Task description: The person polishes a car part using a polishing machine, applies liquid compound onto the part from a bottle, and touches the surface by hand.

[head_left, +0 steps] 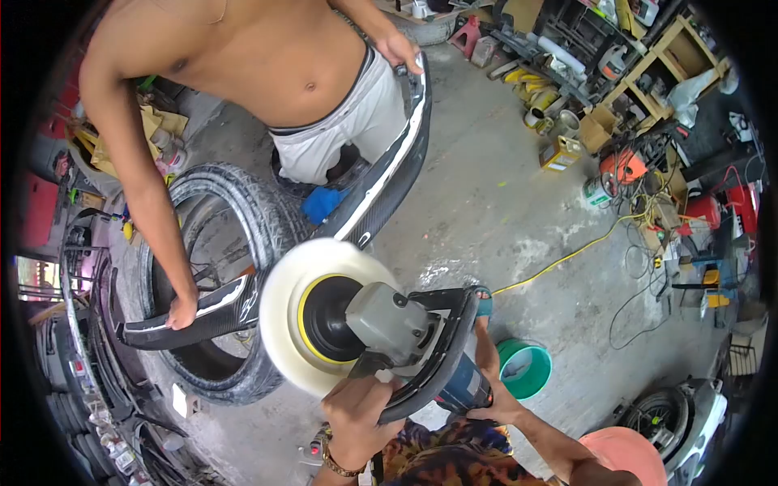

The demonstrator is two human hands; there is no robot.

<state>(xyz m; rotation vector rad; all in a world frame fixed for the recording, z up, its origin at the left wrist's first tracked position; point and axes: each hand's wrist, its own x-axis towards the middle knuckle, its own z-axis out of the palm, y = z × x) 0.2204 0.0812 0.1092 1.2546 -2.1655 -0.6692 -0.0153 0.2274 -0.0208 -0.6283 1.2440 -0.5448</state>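
A polisher (393, 320) with a large white wool pad (284, 324) is in both my hands. My left hand (361, 413) is wrapped round its black loop handle (405, 397). My right hand (496, 401) is closed on the rear of the blue and black body (466, 385). The pad looks smeared, as if spinning, and overlaps the middle of a long curved carbon-fibre trim piece (397, 190); whether it touches cannot be seen. White material runs along that piece. Another person's hands (182, 312) hold both its ends, over a tyre.
The tyre (215, 381) stands below the trim piece, with a blue cloth (322, 204) nearby. A green bucket (524, 368) is right of my hands. A yellow cord (559, 263) crosses the floor toward clutter at right. A motor scooter (689, 421) is lower right.
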